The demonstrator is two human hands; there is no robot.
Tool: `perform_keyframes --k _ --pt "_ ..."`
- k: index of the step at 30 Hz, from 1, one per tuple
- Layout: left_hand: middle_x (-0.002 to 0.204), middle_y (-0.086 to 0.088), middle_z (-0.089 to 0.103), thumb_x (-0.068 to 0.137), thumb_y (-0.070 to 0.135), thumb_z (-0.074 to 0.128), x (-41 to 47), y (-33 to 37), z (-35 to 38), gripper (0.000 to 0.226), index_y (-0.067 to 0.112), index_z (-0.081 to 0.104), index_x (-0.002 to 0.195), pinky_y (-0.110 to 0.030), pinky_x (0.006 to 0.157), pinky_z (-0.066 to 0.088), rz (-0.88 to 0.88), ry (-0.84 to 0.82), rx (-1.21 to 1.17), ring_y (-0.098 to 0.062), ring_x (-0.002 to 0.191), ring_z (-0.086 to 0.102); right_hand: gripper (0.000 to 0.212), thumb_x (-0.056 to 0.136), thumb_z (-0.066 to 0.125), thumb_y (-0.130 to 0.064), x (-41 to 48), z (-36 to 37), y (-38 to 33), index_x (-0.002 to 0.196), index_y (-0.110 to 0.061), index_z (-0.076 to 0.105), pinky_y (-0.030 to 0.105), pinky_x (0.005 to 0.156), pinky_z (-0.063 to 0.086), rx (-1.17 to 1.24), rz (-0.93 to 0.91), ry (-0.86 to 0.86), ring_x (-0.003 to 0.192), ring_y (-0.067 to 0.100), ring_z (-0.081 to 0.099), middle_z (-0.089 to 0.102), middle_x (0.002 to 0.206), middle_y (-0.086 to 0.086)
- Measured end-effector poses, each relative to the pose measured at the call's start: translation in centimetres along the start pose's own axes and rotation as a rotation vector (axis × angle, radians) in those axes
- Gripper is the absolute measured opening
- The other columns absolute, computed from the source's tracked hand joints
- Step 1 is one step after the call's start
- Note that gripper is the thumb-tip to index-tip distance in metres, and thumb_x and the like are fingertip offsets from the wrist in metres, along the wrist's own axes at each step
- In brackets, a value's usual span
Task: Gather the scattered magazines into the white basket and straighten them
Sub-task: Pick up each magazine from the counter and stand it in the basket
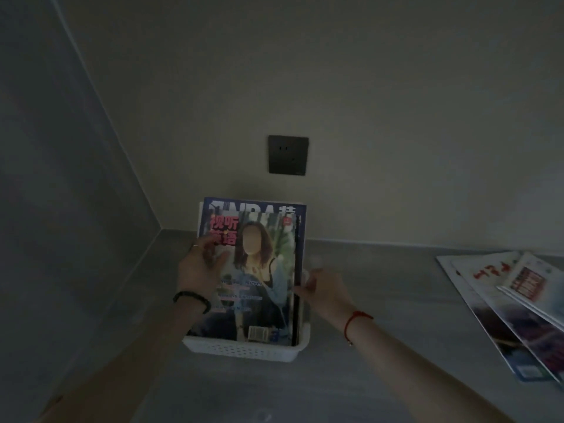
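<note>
A grey surface (381, 300) runs to a pale wall, dim all over. Near its middle stands the white basket (244, 349), with a stack of magazines (262, 270) standing in it, long axis running from near to far and leaning back toward the wall; the front cover, a woman in a blue top under red Chinese characters, faces the camera, and a taller one with "NBA" across its top shows behind it. At the far right a loose fan of other magazines (512, 306) lies flat on the surface, overlapping, well apart from the basket.

The left hand (200, 267) lies open, fingers spread, palm against the left part of the front cover; a ring sits on one finger and a dark bracelet (192, 300) on the wrist. The right hand (320, 285) is at the stack's right edge, fingers blurred, so whether it pinches the edge or only touches it is unclear. A red cord (354, 320) circles that wrist. A dark wall socket (288, 154) sits above the basket.
</note>
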State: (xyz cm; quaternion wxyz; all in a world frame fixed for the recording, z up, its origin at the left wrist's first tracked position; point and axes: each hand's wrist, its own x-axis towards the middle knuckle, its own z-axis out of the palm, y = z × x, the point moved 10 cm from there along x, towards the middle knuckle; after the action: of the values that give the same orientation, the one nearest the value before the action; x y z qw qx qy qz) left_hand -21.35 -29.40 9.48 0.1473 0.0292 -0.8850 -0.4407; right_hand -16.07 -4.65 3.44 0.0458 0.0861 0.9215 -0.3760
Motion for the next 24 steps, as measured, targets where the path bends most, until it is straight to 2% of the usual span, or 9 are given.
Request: perform_keyframes --k 4,6,7,9,13,17,19,21,24 --pt "0.084 -0.005 0.059 0.083 0.011 0.061 -1.9 6.1 4.9 0.023 0.007 0.059 0.105 -0.022 0.067 0.044 0.175 -0.102 -0.047 -0.011 0.067 0.051 0.035 0.079 0.066 -0.022 -0.9 -5.8 5.1 0.051 -0.024 0.045 0.022 0.054 0.042 0.059 0.074 0.162 0.057 0.015 0.056 0.067 0.065 0.011" --pt "0.078 -0.005 0.058 0.083 0.014 0.062 -3.4 8.7 8.4 0.021 0.009 0.058 0.103 -0.024 0.069 0.045 0.190 -0.159 -0.090 -0.017 0.068 0.053 0.036 0.080 0.067 -0.019 -2.0 -8.7 8.2 0.052 -0.026 0.045 0.015 0.046 0.040 0.072 0.108 0.217 0.048 0.007 0.053 0.062 0.057 0.002" --pt "0.071 -0.001 0.056 0.083 0.016 0.063 -4.3 10.1 10.1 0.017 0.011 0.059 0.098 -0.015 0.067 0.043 0.209 -0.173 -0.108 -0.016 0.065 0.051 0.037 0.080 0.067 -0.016 -2.7 -10.2 10.0 0.052 -0.027 0.046 0.011 0.042 0.037 0.103 0.130 0.234 0.040 0.000 0.050 0.058 0.050 -0.003" --pt "0.064 0.011 0.051 0.083 0.018 0.063 -6.3 12.8 14.1 0.010 0.015 0.059 0.090 -0.001 0.058 0.038 0.209 -0.219 -0.177 -0.007 0.059 0.048 0.033 0.079 0.068 -0.011 -4.2 -13.0 14.1 0.054 -0.023 0.050 0.016 0.044 0.037 0.156 0.167 0.259 0.035 -0.001 0.050 0.052 0.042 -0.011" --pt "0.073 0.009 0.058 0.085 0.019 0.059 -11.6 16.8 22.8 0.010 0.018 0.061 0.095 -0.005 0.056 0.037 0.157 -0.385 -0.245 -0.001 0.062 0.048 0.015 0.077 0.070 -0.020 -8.4 -19.0 22.7 0.082 -0.016 0.057 0.012 0.055 0.039 0.109 0.241 0.310 0.067 0.007 0.057 0.059 0.072 -0.005" --pt "0.077 0.010 0.061 0.085 0.025 0.058 -17.7 20.6 30.1 0.005 0.027 0.058 0.090 -0.010 0.060 0.039 0.124 -0.560 -0.277 -0.006 0.071 0.057 0.027 0.077 0.071 -0.018 -12.4 -24.5 31.4 0.099 -0.006 0.059 0.026 0.073 0.050 0.034 0.327 0.362 0.079 0.016 0.061 0.062 0.082 0.001" --pt "0.083 0.005 0.061 0.086 0.022 0.058 -20.4 22.1 33.6 0.012 0.020 0.060 0.098 -0.011 0.062 0.041 0.074 -0.639 -0.305 -0.012 0.078 0.058 0.027 0.077 0.071 -0.014 -14.0 -27.1 35.3 0.099 -0.007 0.058 0.021 0.067 0.046 0.013 0.353 0.393 0.081 0.020 0.063 0.062 0.082 0.002" --pt "0.088 0.006 0.060 0.086 0.025 0.058 -23.0 23.2 36.7 0.020 0.017 0.060 0.104 -0.005 0.058 0.041 0.004 -0.698 -0.338 -0.008 0.079 0.057 0.033 0.079 0.070 -0.015 -15.2 -29.1 39.0 0.107 -0.010 0.055 0.019 0.067 0.042 -0.066 0.387 0.378 0.091 0.021 0.061 0.063 0.097 0.005" --pt "0.094 0.003 0.060 0.087 0.025 0.056 -26.5 24.3 41.1 0.020 0.016 0.057 0.105 -0.007 0.060 0.044 -0.124 -0.779 -0.423 -0.005 0.080 0.056 0.045 0.082 0.067 -0.021 -16.0 -31.3 43.6 0.122 -0.011 0.050 0.029 0.085 0.046 -0.204 0.401 0.345 0.111 0.024 0.056 0.060 0.120 0.007"
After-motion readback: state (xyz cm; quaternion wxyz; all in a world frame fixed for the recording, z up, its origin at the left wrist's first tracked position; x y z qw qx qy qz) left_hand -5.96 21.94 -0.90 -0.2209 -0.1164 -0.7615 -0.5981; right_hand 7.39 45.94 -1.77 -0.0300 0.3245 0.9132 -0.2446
